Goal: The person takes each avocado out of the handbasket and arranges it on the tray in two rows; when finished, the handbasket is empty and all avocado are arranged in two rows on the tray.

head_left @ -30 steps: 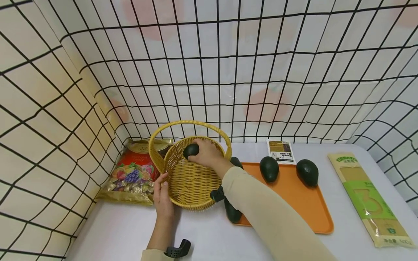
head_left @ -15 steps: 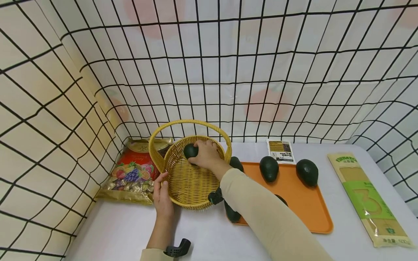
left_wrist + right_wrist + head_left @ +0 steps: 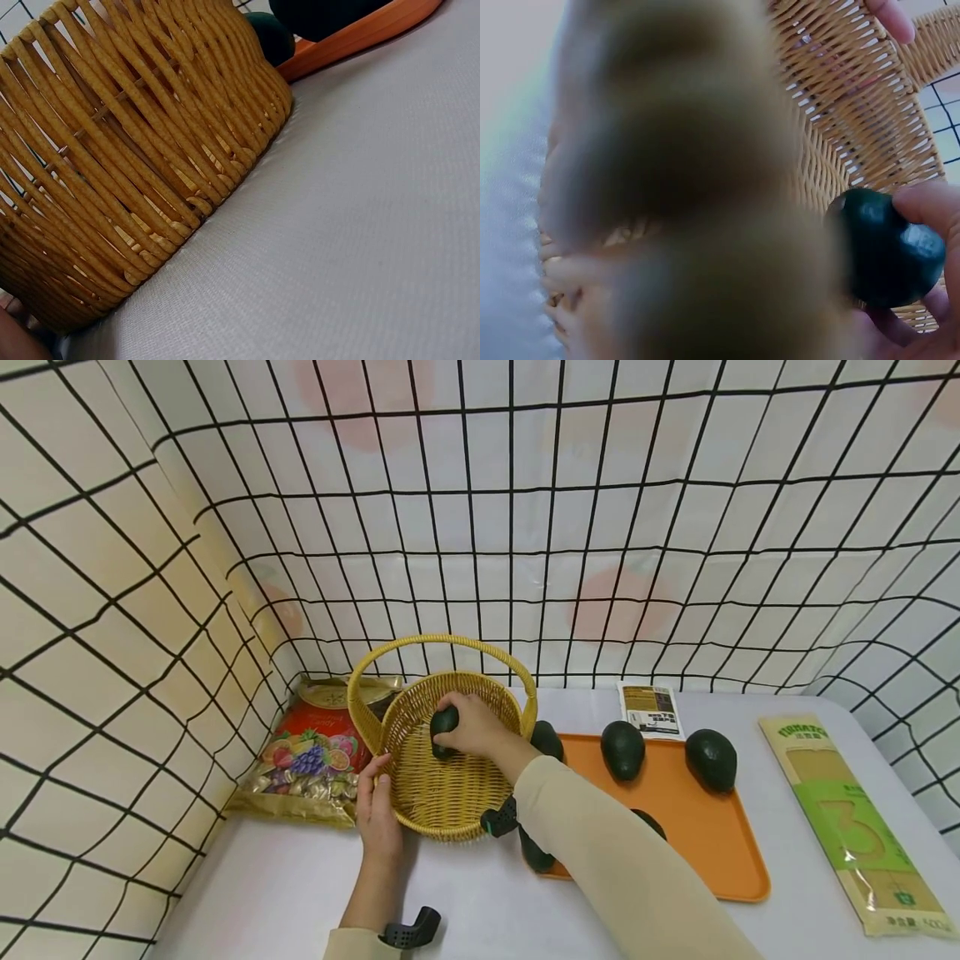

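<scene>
My right hand (image 3: 472, 727) holds a dark green avocado (image 3: 444, 732) inside a yellow wicker basket (image 3: 450, 793), low over its woven floor. In the right wrist view the thumb lies on top of the avocado (image 3: 889, 251), with fingers beneath; a blurred shape covers the middle of that view. My left hand (image 3: 378, 814) grips the basket's left rim near the foot of its arched handle. The left wrist view mostly shows the basket's outer wall (image 3: 135, 150); only a bit of the hand appears at its lower left corner.
Right of the basket lies an orange tray (image 3: 708, 852) with several avocados (image 3: 622, 750), some partly hidden by the right sleeve. A candy bag (image 3: 307, 752) leans behind the basket's left side. A small packet (image 3: 649, 710), a noodle pack (image 3: 855, 827) and black netting (image 3: 510, 552) surround the area.
The right hand has brought the avocado slightly lower and toward the basket's middle, turning it more upright. The left hand keeps its place on the rim. The head view has shifted a little.
</scene>
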Tool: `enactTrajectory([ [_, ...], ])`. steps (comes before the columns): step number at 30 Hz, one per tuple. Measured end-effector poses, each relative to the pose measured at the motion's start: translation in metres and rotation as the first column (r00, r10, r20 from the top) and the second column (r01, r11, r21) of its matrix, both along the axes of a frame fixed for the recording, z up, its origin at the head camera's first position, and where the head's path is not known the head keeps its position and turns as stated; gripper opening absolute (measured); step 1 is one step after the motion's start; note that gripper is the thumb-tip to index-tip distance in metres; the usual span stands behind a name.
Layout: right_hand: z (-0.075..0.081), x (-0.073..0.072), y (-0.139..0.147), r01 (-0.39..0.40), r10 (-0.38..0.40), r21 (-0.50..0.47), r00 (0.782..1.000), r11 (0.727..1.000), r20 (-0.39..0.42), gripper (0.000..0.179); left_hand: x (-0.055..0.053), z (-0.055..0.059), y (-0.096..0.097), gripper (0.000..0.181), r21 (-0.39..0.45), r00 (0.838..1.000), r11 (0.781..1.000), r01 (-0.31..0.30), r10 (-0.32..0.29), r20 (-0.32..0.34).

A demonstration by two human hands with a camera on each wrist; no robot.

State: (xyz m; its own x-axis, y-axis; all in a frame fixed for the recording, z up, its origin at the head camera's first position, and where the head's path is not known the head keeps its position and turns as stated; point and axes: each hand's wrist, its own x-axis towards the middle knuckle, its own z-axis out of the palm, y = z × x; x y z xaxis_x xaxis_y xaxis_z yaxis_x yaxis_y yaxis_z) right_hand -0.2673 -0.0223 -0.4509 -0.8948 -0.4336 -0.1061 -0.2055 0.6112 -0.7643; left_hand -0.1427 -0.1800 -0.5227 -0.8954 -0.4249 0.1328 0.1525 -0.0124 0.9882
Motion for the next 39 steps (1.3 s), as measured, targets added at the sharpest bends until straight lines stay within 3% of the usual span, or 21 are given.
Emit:
enactTrajectory([
  [6,-0.002,0.000,0.002,-0.068,0.068,-0.006,0.996,0.998,0.050,0.071,-0.001,0.000,0.000,0.039,-0.002,1.000,1.000,0.002,-0.002,0.013],
  [12,-0.007,0.001,0.002,-0.056,0.058,-0.023,0.994,0.998,0.088,0.073,-0.001,0.001,0.000,0.039,-0.011,1.000,1.000,-0.007,0.007,0.018],
  [26,-0.010,0.005,0.007,-0.054,0.054,0.002,0.997,0.999,0.053,0.080,0.000,0.002,0.002,0.039,0.001,1.000,1.000,-0.006,0.005,0.031],
  [39,0.004,0.017,0.019,-0.011,0.012,-0.006,0.999,1.000,0.050,0.081,0.002,0.003,0.002,0.039,-0.003,1.000,1.000,0.002,-0.002,0.031],
])
